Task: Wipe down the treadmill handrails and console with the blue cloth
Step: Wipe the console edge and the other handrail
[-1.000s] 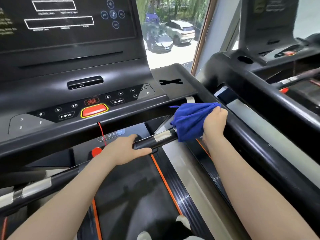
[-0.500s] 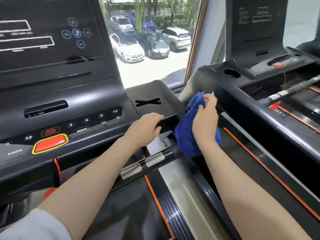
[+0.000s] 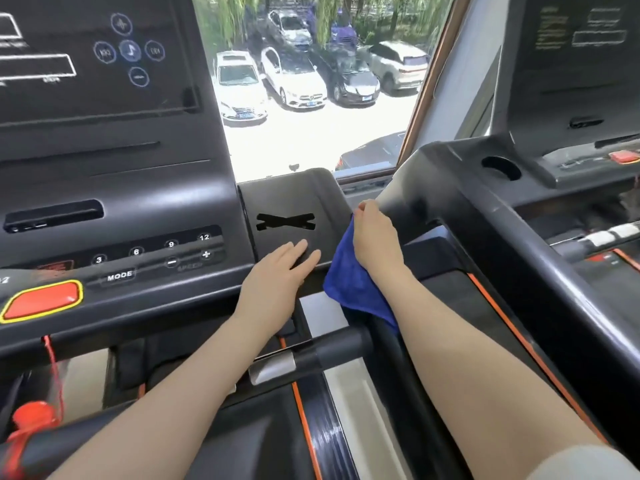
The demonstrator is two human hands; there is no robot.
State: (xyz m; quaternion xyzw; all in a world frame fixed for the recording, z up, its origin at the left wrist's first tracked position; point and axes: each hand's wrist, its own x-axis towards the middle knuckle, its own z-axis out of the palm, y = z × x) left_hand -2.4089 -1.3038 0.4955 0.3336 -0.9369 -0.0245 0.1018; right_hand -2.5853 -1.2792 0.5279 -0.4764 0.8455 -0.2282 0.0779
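At the right-hand end of the black plastic treadmill console (image 3: pixel 145 209), on the flat tray panel marked with a black X (image 3: pixel 287 202), the left hand (image 3: pixel 277 282) lies flat, fingers straight and released, palm down near the panel's front edge. Just beside it, at the panel's right edge, the right hand (image 3: pixel 375 237) grasps the blue microfibre cloth (image 3: pixel 356 289), fingers clenched round its upper part and pressing it against the side of the console; the cloth's loose lower corner hangs down over the black side handrail (image 3: pixel 408 375). A black front crossbar with a silver sensor band (image 3: pixel 304 358) runs below both forearms.
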